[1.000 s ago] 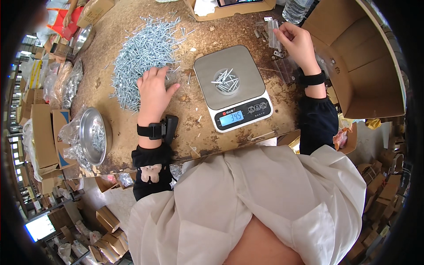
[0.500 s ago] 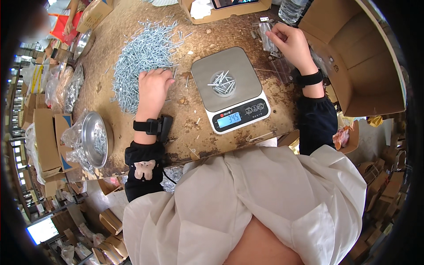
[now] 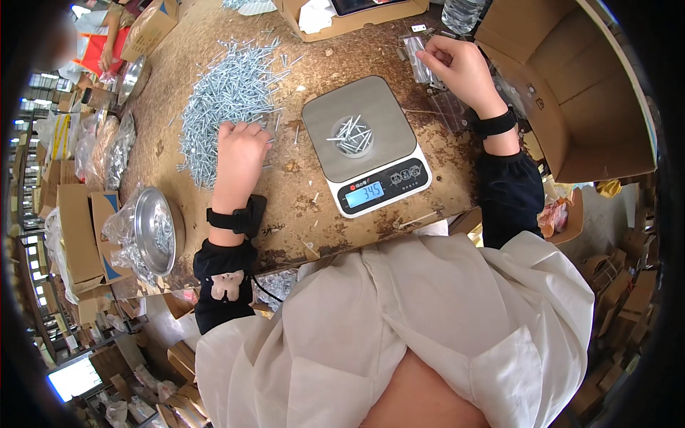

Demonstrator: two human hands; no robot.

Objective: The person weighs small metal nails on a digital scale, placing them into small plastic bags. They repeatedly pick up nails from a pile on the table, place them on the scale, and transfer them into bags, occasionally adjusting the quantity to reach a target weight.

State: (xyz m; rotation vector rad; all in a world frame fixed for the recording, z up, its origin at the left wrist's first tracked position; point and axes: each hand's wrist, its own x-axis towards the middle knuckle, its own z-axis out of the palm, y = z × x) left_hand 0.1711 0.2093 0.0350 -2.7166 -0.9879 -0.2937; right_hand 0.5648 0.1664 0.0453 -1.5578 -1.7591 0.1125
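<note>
1. Far left on our tabletop (image 3: 289, 214) there's a steel bowl (image 3: 154, 203) with small metal bits in it. We'd keep that well apart from the loose stuff so nothing gets mixed.
2. Next over, the screw pile (image 3: 227, 89) sits loose, heaped behind our left hand. We'd work from its near edge, tbh, and not dig into the middle.
3. Our left-hand grip (image 3: 241, 153) is at that near edge, fingers curled in. We can't tell if a screw is pinched in there. A small pinch beats a fistful imo, way easier to count or trim.
4. Just right of it, a stray screw (image 3: 297, 135) lies on its own, handy for a tiny correction.
5. The clear round cup (image 3: 360, 153) stands on the digital scale (image 3: 385, 143), holding a jumbled bunch of screws. We'd lower additions gently and let the lit display (image 3: 364, 194) settle, hands off the plate.
6. Our right-hand grip (image 3: 464, 71) has thumb and forefinger close together beside a clear plastic packet (image 3: 414, 53); we can't tell if they're clamped on it.
</note>
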